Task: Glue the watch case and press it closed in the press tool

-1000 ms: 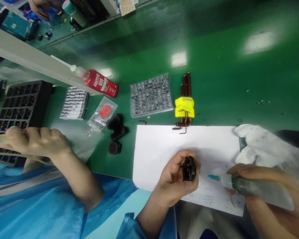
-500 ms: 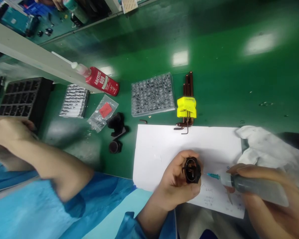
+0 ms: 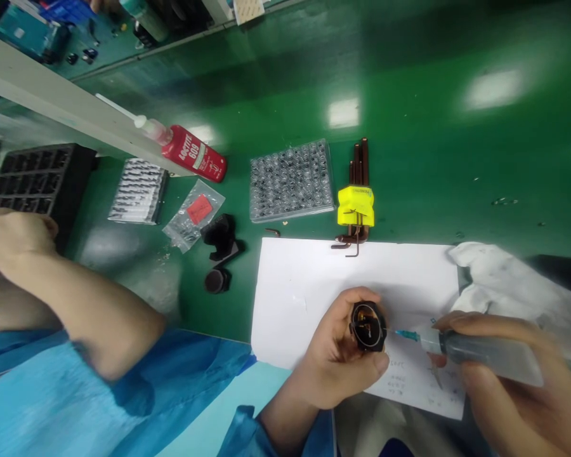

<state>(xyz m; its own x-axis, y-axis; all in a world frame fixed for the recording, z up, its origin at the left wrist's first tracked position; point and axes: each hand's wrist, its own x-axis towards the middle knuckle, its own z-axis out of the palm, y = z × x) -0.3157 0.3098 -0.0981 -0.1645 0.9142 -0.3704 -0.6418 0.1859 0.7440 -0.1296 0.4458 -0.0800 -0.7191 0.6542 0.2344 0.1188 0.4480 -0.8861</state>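
Observation:
My left hand [image 3: 333,355] is wrapped round a black round part [image 3: 368,326], whose open face with coppery and dark pieces inside is turned up toward the camera. In my right hand [image 3: 514,368] is a translucent dispensing bottle [image 3: 490,357] with a teal needle tip [image 3: 406,335]. The thin needle points left and reaches the right rim of the black part; whether it touches cannot be made out. Beneath both hands lies a white paper sheet [image 3: 304,279] with handwriting near its lower right.
Beyond the paper are hex keys in a yellow holder [image 3: 356,206], a clear tray [image 3: 290,181] and a red bottle [image 3: 197,154]. Black parts [image 3: 221,238] sit left of the paper, a white cloth [image 3: 499,279] right. Another person's arm [image 3: 85,304] extends at the left.
The black part has tilted slightly in my left hand, showing more of its face. My right hand and the bottle have shifted very little. The other person's arm has moved slightly left.

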